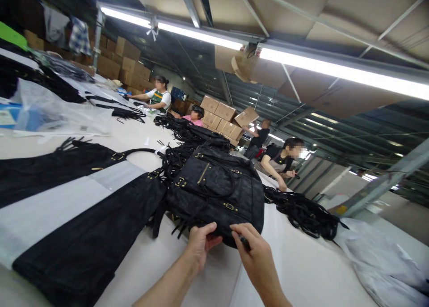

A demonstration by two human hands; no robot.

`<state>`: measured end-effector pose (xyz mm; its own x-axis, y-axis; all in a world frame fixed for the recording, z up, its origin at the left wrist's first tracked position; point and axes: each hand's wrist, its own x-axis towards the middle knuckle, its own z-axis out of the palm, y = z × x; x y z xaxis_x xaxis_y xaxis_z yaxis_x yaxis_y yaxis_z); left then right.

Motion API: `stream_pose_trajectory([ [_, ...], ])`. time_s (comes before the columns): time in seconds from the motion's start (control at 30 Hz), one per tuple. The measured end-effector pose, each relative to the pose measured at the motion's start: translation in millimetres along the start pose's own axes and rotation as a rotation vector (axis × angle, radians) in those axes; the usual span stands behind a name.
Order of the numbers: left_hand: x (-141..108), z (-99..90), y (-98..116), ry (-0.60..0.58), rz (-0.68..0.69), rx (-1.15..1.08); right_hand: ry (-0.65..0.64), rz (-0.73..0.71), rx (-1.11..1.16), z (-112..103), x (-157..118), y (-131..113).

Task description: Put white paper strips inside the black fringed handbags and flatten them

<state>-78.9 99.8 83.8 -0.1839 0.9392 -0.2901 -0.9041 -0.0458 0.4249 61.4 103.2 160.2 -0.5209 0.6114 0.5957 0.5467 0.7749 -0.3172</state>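
Observation:
A black handbag (214, 195) with brass buckles, a zip pocket and a looped handle lies in front of me on the white table (221, 280). My left hand (202, 243) grips its near edge, thumb on top and fingers curled beneath. Close to the bag's near right corner, my right hand (250, 246) is closed in a pinch. A small dark object (244, 241) shows between its fingers and palm; its kind is too hidden to tell. To the left are more black bags (83, 235), with white paper (67, 213) lying between them.
Black straps and fringes (208, 137) are heaped behind the bag, and another strap pile (308, 215) lies right. Clear plastic bags (60, 110) are at the left, a white plastic sheet (378, 253) at the right. Several co-workers stand beyond, one person (279, 161) nearest.

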Motion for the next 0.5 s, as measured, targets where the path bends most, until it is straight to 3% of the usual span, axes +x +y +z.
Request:
stream_pose_trajectory([
  [0.1, -1.1, -1.2, 0.3, -0.015, 0.002, -0.01, -0.012, -0.04, -0.168, 13.3, -0.7, 5.1],
  [0.2, -1.7, -2.7, 1.8, -0.035, -0.013, -0.023, -0.047, 0.055, -0.186, 19.6, -3.1, 5.1],
  [0.3, 0.1, -4.5, 2.8, -0.052, -0.052, -0.048, -0.106, 0.128, -0.169, 12.8, -6.8, -0.4],
  [0.5, 4.1, -6.7, -2.5, -0.045, -0.069, -0.104, -0.132, -0.052, -0.353, -2.1, -8.1, -4.3],
])
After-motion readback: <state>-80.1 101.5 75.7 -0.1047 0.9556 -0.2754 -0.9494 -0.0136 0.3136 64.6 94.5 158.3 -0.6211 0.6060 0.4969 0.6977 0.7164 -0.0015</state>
